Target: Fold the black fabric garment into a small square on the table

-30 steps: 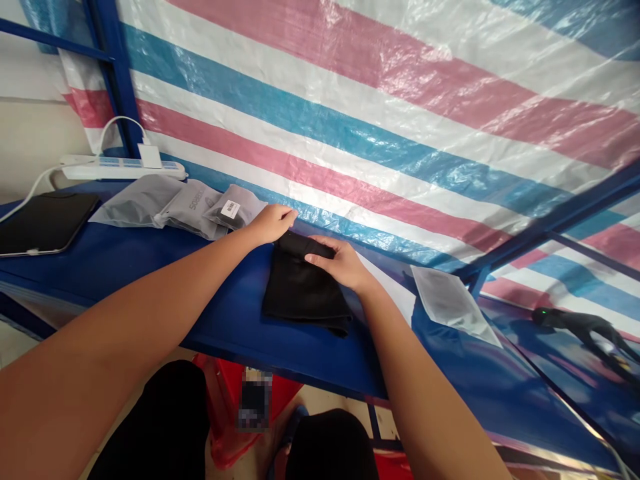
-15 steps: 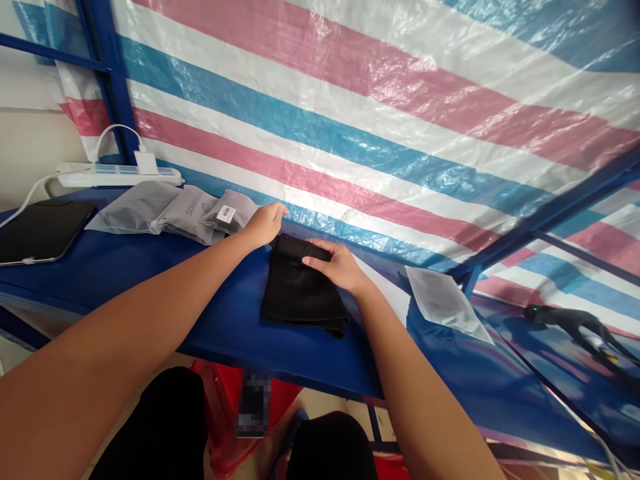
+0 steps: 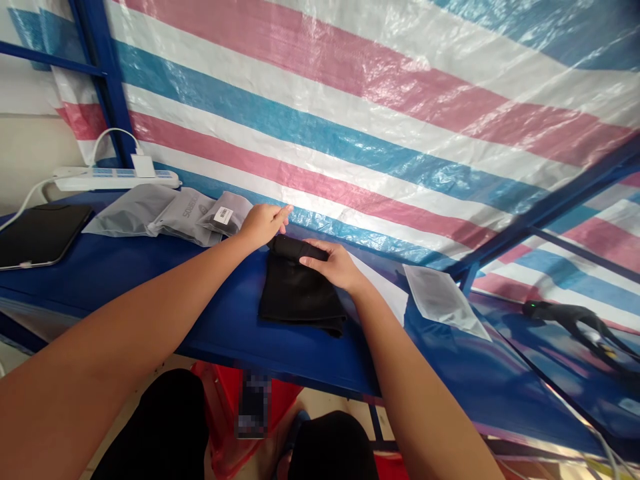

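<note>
A piece of black cloth [image 3: 300,293] lies on the blue tabletop, its far edge rolled into a thick bundle and its near part flat. My right hand [image 3: 333,263] is closed around the right end of that roll, thumb on the near side and fingers over the far side. Just beyond the roll's left end is my left hand [image 3: 264,225]. Its fingers are curled and pressed together, with the thumb pointing right; no object shows in them. Contact between this hand and the cloth is hard to make out.
Several grey plastic packets [image 3: 187,213] lie at the left, one with a white label. Behind them is a white power strip [image 3: 110,179]; a black tablet [image 3: 43,233] rests nearer. White paper [image 3: 383,287] and a frosted bag [image 3: 443,300] lie right. A red stool [image 3: 223,413] stands below.
My left hand's thumb and fingers have shifted slightly at the roll's left end. My right hand keeps its hold on the cloth. The whole view has moved a little.
</note>
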A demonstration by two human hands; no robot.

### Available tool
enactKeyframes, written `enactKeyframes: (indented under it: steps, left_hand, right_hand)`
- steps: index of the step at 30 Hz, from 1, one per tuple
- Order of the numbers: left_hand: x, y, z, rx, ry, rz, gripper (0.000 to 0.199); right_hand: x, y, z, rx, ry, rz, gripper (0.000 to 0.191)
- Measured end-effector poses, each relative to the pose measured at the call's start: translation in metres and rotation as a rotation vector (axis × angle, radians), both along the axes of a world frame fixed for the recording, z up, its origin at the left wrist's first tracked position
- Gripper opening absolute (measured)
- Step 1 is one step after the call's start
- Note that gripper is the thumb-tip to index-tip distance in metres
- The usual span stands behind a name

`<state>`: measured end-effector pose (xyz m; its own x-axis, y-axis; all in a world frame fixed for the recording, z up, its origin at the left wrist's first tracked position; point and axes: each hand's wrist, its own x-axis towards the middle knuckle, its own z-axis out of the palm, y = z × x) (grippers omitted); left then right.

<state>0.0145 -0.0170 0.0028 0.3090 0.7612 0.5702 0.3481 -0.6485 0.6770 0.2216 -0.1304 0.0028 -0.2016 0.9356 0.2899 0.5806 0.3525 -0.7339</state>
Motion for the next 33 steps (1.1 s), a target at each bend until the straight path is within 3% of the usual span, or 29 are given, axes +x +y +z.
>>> enactKeyframes:
  steps: [5, 8, 15, 22, 26, 33]
  left_hand:
    - [0.002, -0.011, -0.001, 0.008, 0.202, -0.202, 0.055]
    - [0.0, -0.014, 0.0, -0.078, 0.311, -0.283, 0.06]
    - [-0.009, -0.011, 0.008, -0.314, 0.45, -0.343, 0.058]
    - [-0.01, -0.008, 0.009, -0.322, 0.464, -0.468, 0.06]
    - [-0.008, -0.009, 0.008, -0.279, 0.427, -0.439, 0.057]
    - [-0.007, -0.014, 0.009, -0.28, 0.425, -0.358, 0.056]
  right_hand:
    - [-0.001, -0.001, 0.001, 0.069, -0.027, 0.052, 0.045]
    - [0.0, -0.001, -0.001, 0.066, -0.008, 0.049, 0.046]
    - [0.002, -0.001, -0.004, 0.02, 0.062, 0.089, 0.045]
    - [0.006, -0.001, -0.001, -0.054, 0.068, 0.007, 0.049]
    - [0.008, -0.001, 0.002, -0.052, 0.071, -0.05, 0.04]
    - [0.014, -0.007, 0.015, -0.33, 0.331, -0.013, 0.047]
